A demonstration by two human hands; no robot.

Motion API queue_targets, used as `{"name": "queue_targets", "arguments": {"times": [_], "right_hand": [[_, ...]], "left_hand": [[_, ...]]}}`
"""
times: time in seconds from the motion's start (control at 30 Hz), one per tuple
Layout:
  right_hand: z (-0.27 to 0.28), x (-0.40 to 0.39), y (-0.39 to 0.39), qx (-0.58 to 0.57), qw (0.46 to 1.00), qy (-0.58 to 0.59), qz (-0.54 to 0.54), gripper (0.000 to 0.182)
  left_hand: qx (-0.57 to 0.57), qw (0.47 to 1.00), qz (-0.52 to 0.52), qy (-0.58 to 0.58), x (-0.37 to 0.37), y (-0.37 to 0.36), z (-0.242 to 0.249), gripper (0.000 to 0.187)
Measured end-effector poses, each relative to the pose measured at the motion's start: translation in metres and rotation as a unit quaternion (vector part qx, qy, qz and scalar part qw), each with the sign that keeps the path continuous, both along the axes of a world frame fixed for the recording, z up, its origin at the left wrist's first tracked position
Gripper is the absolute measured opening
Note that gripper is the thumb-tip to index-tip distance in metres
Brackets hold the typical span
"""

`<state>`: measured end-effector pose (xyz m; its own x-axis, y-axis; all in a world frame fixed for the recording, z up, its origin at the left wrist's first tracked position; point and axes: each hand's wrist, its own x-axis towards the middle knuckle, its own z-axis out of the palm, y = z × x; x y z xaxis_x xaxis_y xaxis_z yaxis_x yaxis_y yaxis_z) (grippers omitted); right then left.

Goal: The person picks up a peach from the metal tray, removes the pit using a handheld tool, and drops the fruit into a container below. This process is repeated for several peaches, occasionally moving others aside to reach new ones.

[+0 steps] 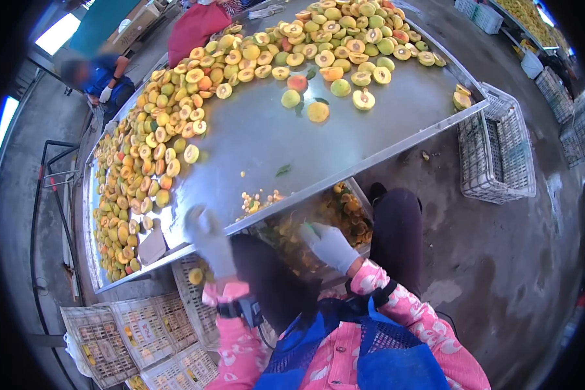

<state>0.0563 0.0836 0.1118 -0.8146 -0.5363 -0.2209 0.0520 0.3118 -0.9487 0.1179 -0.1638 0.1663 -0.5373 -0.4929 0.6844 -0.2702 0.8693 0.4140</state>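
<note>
My left hand [209, 239], in a white glove, is over the near edge of the metal table [266, 156], smeared by motion. My right hand [330, 247], also gloved, is closed just off that edge, above a crate of peels and fruit scraps [354, 218]. A bit of green shows at its fingers; I cannot tell what it holds. Yellow-orange fruit, whole and halved [153, 153], is heaped along the table's left and far sides. Small pale pits [257, 200] lie near the edge between my hands, with a green leaf [283, 170] beyond them.
A grey plastic crate [500, 149] stands on the floor right of the table. Stacked crates [143, 325] are at lower left. A brown flat piece [153, 246] lies on the table's left corner. Another person [104, 78] works at the far left; a red cloth bundle [196, 32] is behind the fruit.
</note>
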Motion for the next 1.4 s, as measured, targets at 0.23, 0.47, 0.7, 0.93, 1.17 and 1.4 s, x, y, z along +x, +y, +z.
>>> {"name": "queue_targets", "arguments": {"times": [0.23, 0.47, 0.7, 0.93, 1.17, 1.4], "right_hand": [[0.035, -0.021, 0.045, -0.073, 0.981, -0.115, -0.138, 0.024], [0.036, -0.051, 0.058, -0.077, 0.985, -0.028, -0.150, 0.023], [0.067, -0.045, 0.017, -0.087, 0.994, 0.018, -0.057, 0.025], [0.069, -0.002, 0.000, -0.182, 0.980, 0.006, -0.082, 0.027], [0.109, 0.031, -0.002, -0.235, 0.967, -0.079, -0.063, 0.033], [0.107, 0.032, 0.005, -0.204, 0.947, -0.248, 0.013, 0.050]], "left_hand": [[-0.052, 0.951, -0.268, -0.144, -0.260, 0.083, -0.033, 0.050], [0.232, 0.825, -0.363, -0.367, -0.277, 0.068, -0.061, 0.044], [0.679, 0.646, -0.339, -0.083, -0.112, 0.101, 0.002, 0.058], [0.477, 0.820, -0.314, -0.023, -0.057, 0.127, 0.039, 0.050], [0.372, 0.877, -0.298, 0.067, -0.029, 0.134, 0.051, 0.044], [0.399, 0.857, -0.325, 0.030, -0.025, 0.129, 0.066, 0.038]]}}
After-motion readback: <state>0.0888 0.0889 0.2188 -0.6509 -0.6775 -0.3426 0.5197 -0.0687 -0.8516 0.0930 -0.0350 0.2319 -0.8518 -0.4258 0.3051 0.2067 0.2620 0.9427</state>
